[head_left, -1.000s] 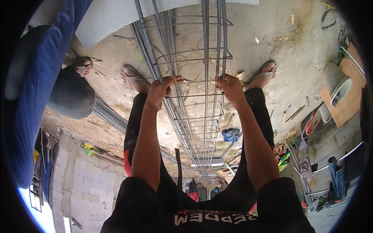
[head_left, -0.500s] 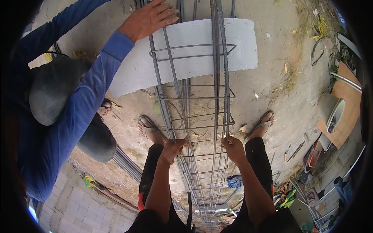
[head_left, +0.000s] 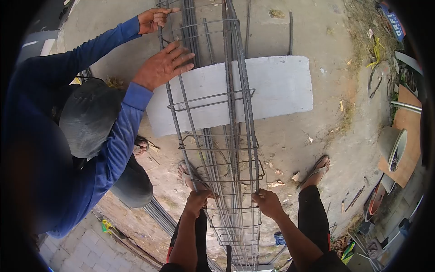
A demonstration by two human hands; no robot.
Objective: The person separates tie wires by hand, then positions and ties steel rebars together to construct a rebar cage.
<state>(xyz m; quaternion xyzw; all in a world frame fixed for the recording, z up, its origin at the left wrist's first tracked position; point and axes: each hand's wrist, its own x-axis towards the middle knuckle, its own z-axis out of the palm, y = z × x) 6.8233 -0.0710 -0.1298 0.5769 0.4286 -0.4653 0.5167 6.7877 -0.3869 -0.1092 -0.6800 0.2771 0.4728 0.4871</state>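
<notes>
A long rebar cage (head_left: 247, 104), made of ribbed steel bars with rectangular stirrups around them, runs away from me between my feet. My left hand (head_left: 197, 203) is closed around its left long bar. On the opposite side, my right hand (head_left: 268, 203) grips the right long bar at about the same level. Farther up, a co-worker in blue sleeves has one hand (head_left: 165, 67) spread over the left bars. That person's other hand (head_left: 153, 21) holds the left bar near the top edge of the view.
A pale grey board (head_left: 283, 88) lies beneath the cage. More loose bars (head_left: 156, 211) lie on the ground at left, beside the co-worker's knee (head_left: 131, 183). At right are a bucket (head_left: 390, 144) on a brown sheet (head_left: 405, 122) and scattered scraps.
The view has shifted, so the board and the stirrups appear lower. The cage's far end now leans more to the left in view. The co-worker's second hand has come into view.
</notes>
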